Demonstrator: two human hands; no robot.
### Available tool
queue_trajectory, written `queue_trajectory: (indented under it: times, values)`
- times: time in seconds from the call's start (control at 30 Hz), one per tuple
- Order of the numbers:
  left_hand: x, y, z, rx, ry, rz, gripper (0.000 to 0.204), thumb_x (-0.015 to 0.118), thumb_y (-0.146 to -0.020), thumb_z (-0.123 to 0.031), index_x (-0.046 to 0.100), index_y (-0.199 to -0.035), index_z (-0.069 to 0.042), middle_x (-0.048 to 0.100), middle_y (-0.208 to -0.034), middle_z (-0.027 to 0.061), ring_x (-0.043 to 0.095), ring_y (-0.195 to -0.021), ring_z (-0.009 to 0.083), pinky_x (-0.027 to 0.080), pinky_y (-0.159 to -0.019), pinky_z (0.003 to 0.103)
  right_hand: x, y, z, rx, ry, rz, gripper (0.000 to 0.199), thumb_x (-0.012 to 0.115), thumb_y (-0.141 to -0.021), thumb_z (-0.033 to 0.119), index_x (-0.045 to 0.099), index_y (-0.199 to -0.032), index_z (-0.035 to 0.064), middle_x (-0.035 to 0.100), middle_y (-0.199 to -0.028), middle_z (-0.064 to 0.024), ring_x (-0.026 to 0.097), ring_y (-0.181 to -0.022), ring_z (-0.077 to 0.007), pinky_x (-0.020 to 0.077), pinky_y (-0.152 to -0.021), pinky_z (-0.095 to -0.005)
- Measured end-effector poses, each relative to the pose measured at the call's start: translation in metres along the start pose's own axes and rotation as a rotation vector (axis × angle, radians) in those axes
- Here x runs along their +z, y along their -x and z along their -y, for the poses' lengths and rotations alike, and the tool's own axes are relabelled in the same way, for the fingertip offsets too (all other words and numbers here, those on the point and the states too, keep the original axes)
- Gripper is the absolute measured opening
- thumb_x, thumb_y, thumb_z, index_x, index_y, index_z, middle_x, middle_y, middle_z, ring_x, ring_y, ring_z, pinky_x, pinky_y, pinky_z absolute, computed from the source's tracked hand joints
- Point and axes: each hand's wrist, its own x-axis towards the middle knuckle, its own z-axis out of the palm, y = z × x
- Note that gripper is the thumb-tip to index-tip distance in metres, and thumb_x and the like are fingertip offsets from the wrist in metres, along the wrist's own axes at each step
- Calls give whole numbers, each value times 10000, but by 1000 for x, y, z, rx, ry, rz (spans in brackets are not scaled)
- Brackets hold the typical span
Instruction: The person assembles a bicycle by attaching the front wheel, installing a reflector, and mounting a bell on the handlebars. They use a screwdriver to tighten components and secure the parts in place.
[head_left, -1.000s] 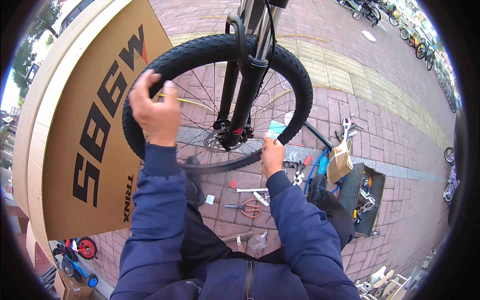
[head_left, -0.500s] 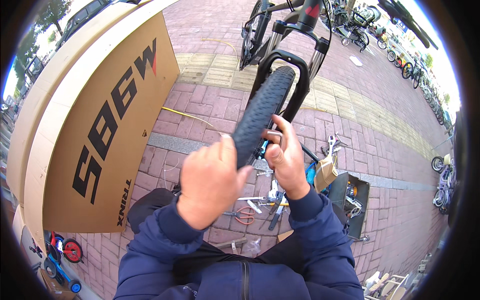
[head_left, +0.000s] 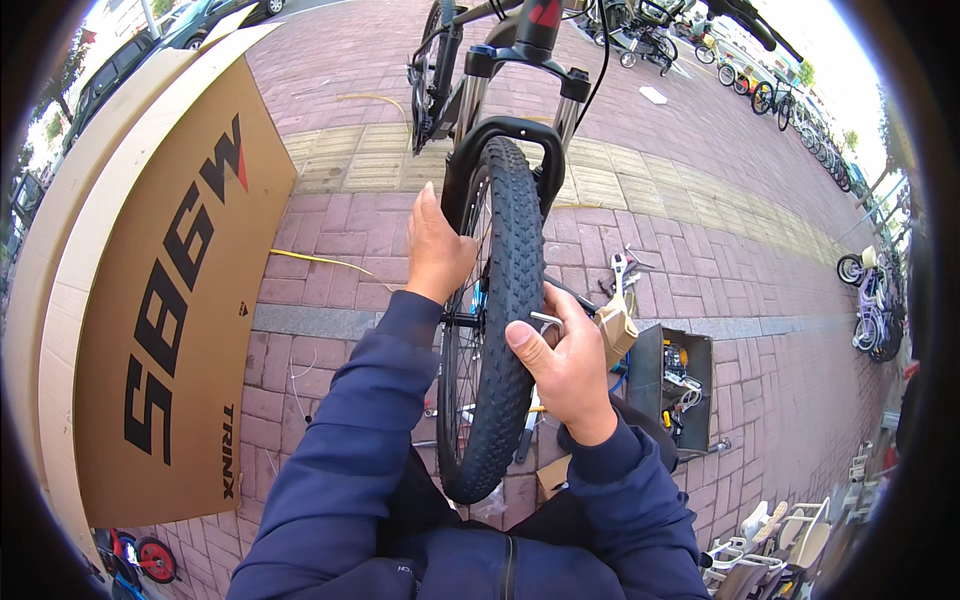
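Note:
The front wheel of a bicycle, with a knobby black tyre (head_left: 515,260), stands between the legs of a black suspension fork (head_left: 505,127). My left hand (head_left: 437,245) is beside the fork's left leg, fingers stretched upward and thumb toward the spokes; whether it touches the leg is unclear. Below it the hub axle (head_left: 460,320) sticks out from the wheel. With my right hand (head_left: 572,365) at the tyre's right side, I hold a bent silver hex key (head_left: 546,319) in the curled fingers. The thumb lies against the tread.
A large cardboard box (head_left: 190,280) stands at the left. On the paving at the right are an open grey toolbox (head_left: 690,390), a wrapped brown packet (head_left: 614,332) and a wrench (head_left: 620,275). Parked bicycles (head_left: 790,105) line the far right. White metal frames (head_left: 775,540) lie near right.
My left hand has left the tyre and moved up beside the left fork leg. The wheel now stands more upright and reaches nearer to me. My right hand has moved lower, still with the hex key.

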Motion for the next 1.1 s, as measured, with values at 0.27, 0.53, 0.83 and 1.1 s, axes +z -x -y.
queue_trajectory:
  times: [0.27,0.53,0.83,1.1]
  values:
    - [28,-14,34,-608,684,348,104,663,-648,39,613,-730,-1,613,-648,32,564,-565,125,446,-533,310,-15,14,-23,-5,151,-6,537,841,-818,425,669,-1039,-33,640,-798,-87,615,-680,-178,481,-622,-314]
    - [19,-22,14,-547,905,365,139,639,-633,73,567,-734,13,593,-639,49,537,-531,133,414,-508,291,-107,167,-73,403,150,-169,133,744,-916,104,738,-971,-17,699,-775,-34,620,-679,-84,492,-629,-252]
    - [23,-17,28,-611,819,358,108,633,-635,60,582,-719,16,593,-638,69,550,-547,161,434,-532,309,-79,84,-113,362,174,-86,209,727,-902,165,744,-960,-35,724,-773,-67,633,-705,-82,510,-652,-267]
    - [11,-22,24,-600,777,371,95,634,-647,48,593,-731,29,592,-646,75,554,-564,168,435,-549,313,-77,75,-107,341,271,-39,230,721,-889,177,742,-973,-35,740,-783,-127,686,-695,-138,529,-656,-294]
